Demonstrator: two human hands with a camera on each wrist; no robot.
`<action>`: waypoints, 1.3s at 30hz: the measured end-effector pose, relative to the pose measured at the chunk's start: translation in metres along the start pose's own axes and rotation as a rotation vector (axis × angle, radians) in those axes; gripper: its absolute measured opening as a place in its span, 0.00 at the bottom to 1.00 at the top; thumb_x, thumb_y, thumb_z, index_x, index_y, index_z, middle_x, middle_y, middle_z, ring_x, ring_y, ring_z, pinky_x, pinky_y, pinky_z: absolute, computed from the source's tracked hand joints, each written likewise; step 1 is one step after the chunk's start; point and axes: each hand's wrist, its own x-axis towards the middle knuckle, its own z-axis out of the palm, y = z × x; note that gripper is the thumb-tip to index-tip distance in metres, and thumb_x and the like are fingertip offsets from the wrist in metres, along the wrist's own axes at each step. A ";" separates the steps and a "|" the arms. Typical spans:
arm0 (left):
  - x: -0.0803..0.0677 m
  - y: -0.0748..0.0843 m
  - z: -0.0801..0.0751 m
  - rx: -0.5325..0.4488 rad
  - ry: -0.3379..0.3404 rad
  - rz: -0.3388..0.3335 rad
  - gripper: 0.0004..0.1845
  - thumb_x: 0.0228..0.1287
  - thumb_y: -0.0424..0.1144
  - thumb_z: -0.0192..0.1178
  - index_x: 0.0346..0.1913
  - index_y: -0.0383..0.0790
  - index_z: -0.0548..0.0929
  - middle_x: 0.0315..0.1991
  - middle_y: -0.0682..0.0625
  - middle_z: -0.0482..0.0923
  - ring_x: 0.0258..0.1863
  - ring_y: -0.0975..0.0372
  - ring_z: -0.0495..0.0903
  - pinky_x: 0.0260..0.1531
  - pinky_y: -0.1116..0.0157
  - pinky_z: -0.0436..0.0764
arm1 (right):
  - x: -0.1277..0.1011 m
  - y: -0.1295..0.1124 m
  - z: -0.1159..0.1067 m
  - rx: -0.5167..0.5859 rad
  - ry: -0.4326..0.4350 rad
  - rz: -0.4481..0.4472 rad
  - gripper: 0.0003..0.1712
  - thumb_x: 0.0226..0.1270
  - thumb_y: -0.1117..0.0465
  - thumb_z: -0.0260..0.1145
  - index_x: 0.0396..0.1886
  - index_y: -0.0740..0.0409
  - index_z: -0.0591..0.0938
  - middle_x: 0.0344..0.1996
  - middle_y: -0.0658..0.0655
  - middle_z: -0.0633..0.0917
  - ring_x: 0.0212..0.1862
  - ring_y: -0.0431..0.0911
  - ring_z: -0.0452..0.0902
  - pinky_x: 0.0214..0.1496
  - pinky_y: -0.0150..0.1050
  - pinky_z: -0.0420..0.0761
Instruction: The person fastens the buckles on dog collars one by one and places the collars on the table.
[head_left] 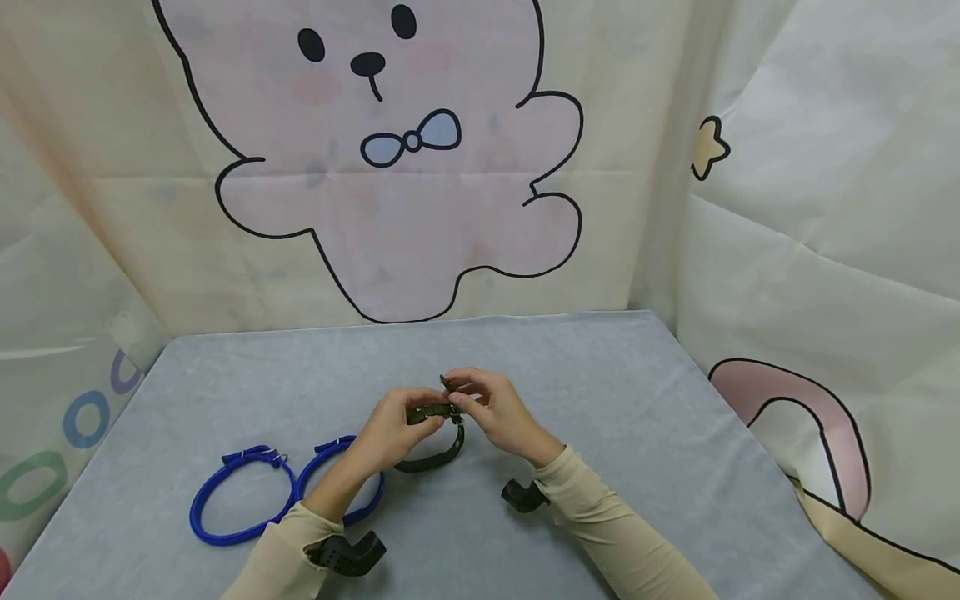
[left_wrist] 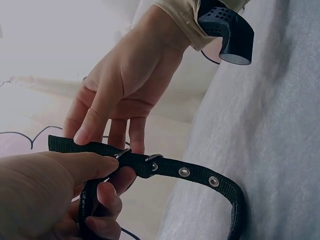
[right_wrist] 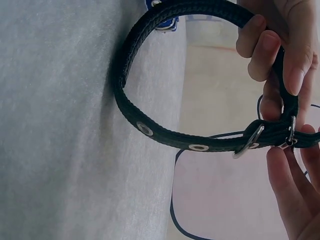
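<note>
A dark green pet collar point(head_left: 438, 461) with metal eyelets is held up in a loop in front of me. My left hand point(head_left: 397, 425) grips the band beside its metal buckle point(left_wrist: 123, 153), thumb on top and fingers curled below. On the far side of the buckle, my right hand point(head_left: 491, 412) pinches the strap's free end between thumb and fingers. The strap passes through the buckle. A D-ring point(right_wrist: 250, 142) sits next to it, and the eyelets show along the lower strap in both wrist views. The loop's lower bend hangs down close to the table.
Two blue collars lie on the grey-covered table point(head_left: 600, 375) at the left. One blue collar point(head_left: 225, 540) is fully visible; the other blue collar point(head_left: 381, 493) is partly behind my left forearm. Printed curtains point(head_left: 480, 208) hang behind and beside the table.
</note>
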 end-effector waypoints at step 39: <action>0.002 0.001 -0.003 -0.068 0.132 -0.141 0.11 0.62 0.33 0.70 0.47 0.37 0.85 0.42 0.46 0.88 0.48 0.57 0.85 0.51 0.57 0.82 | 0.000 0.005 -0.004 -0.192 0.039 -0.030 0.11 0.76 0.60 0.61 0.54 0.53 0.78 0.47 0.59 0.86 0.48 0.50 0.84 0.43 0.35 0.81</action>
